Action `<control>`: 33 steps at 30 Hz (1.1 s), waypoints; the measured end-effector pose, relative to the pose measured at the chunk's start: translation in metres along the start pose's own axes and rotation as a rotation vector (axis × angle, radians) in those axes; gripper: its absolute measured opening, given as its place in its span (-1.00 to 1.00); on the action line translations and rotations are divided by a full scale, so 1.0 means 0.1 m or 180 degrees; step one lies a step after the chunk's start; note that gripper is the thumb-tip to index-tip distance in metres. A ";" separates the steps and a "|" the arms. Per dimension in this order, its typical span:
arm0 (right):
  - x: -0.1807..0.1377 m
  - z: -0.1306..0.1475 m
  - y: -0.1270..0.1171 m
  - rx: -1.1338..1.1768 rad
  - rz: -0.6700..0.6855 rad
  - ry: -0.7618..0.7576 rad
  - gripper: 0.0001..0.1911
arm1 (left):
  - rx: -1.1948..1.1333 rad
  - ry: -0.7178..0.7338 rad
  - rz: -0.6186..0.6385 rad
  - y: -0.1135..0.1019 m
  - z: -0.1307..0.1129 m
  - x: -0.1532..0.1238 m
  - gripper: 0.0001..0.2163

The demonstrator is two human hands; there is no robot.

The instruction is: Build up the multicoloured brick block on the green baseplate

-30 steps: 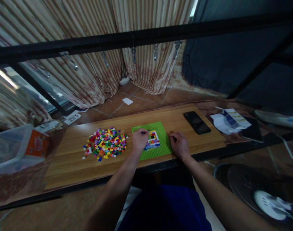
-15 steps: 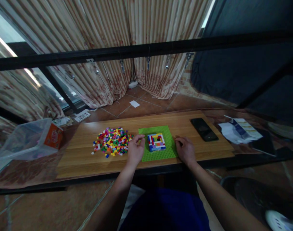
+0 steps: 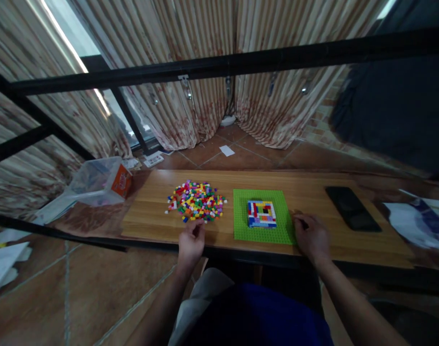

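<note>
A square, hollow block structure (image 3: pixel 262 214) in blue, white, red and yellow stands on a green studded baseplate (image 3: pixel 241 233). Left of it lies a loose pile of small coloured building bricks (image 3: pixel 200 201). My left hand (image 3: pixel 191 242) is at the pile's near edge, fingers curled with thumb and index finger close together; whatever may be between them is too small to make out. Beside the baseplate's right edge rests my right hand (image 3: pixel 312 236), its fingers bent into a pinch. Its fingertips are close to the plate, and I cannot see whether they hold anything.
The wooden tabletop (image 3: pixel 147 202) carries a black phone (image 3: pixel 352 208) on the right. Beyond its left end sits a clear plastic box (image 3: pixel 95 185) with an orange label. Papers (image 3: pixel 408 223) lie at the far right. A black metal bar (image 3: pixel 212 66) crosses before the curtains.
My left hand has moved left, from beside the block structure to the near edge of the brick pile. My right hand stays by the baseplate. The view has turned left.
</note>
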State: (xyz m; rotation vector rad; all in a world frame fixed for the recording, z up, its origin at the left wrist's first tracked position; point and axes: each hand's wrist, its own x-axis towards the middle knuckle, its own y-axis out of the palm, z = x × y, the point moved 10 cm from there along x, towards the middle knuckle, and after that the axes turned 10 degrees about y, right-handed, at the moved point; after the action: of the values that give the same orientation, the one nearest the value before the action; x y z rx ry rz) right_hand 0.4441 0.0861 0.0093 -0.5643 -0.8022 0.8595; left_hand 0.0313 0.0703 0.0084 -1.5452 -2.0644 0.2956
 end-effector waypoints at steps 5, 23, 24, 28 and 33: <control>0.00 0.00 -0.01 -0.0036 0.0013 -0.0029 -0.67 | 0.0481 -0.0325 -0.0463 -0.39 0.19 0.11 -0.86; -0.01 -0.01 -0.01 -0.0132 0.0013 -0.0061 -0.68 | 0.1193 0.0067 0.0126 -0.14 0.04 0.24 -0.87; -0.01 -0.01 -0.01 -0.0125 0.0004 -0.0057 -0.67 | 0.1204 0.0076 0.0140 -0.14 0.04 0.25 -0.89; -0.01 0.03 -0.02 -0.0100 0.0016 -0.0067 -0.67 | 0.1217 0.0118 0.0202 -0.14 0.05 0.27 -0.87; 0.00 0.03 -0.01 -0.0070 0.0031 0.0019 -0.69 | 0.1370 0.0372 0.0258 -0.11 -0.02 0.29 -0.82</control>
State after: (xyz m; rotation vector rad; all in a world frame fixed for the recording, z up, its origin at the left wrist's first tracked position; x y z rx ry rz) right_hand 0.4421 0.0860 0.0119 -0.5902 -0.8050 0.8585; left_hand 0.0179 0.0938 0.0239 -1.3459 -1.7110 0.6199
